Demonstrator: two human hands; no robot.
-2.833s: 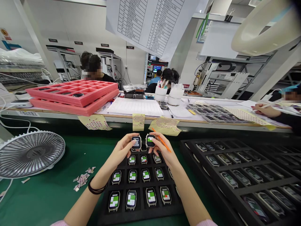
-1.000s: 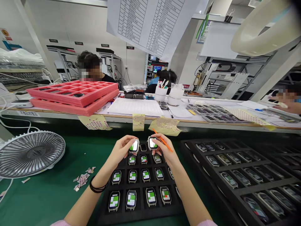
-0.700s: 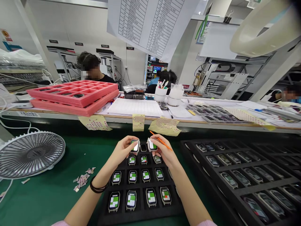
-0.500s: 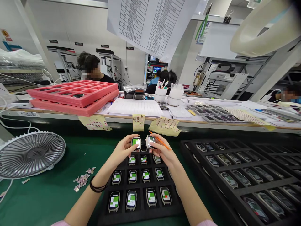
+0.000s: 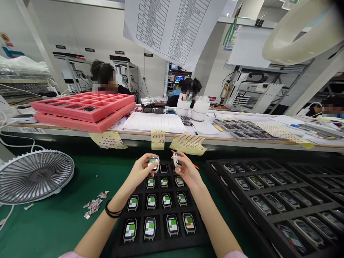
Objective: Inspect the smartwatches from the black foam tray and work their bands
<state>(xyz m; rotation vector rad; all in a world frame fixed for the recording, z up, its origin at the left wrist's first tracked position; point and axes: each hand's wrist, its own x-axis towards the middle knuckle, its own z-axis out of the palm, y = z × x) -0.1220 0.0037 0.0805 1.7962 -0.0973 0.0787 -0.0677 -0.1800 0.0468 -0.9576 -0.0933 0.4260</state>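
My left hand (image 5: 141, 170) grips a watch (image 5: 153, 164) with a lit green and white screen, thumb on its face. My right hand (image 5: 189, 173) holds a second watch (image 5: 177, 159), turned partly on its side; an orange stick (image 5: 195, 166) pokes out beside that hand. Both hands are above the far end of a black foam tray (image 5: 158, 248), apart from each other. In the tray, rows of watches (image 5: 149, 228) lie face up, most with green and white screens, a few showing a red patch. A dark-screened watch (image 5: 163, 168) sits between my hands.
A grey fan (image 5: 37, 175) and small paper scraps (image 5: 94, 206) are at left. More black trays of watches (image 5: 279, 204) fill the right. A shelf behind holds red foam trays (image 5: 86, 111), paper sheets (image 5: 154, 122) and white cups (image 5: 183, 106). People sit beyond it.
My hands have moved slightly apart. The watch in my right hand has turned sideways, and the one in my left has tilted a little and shifted left.
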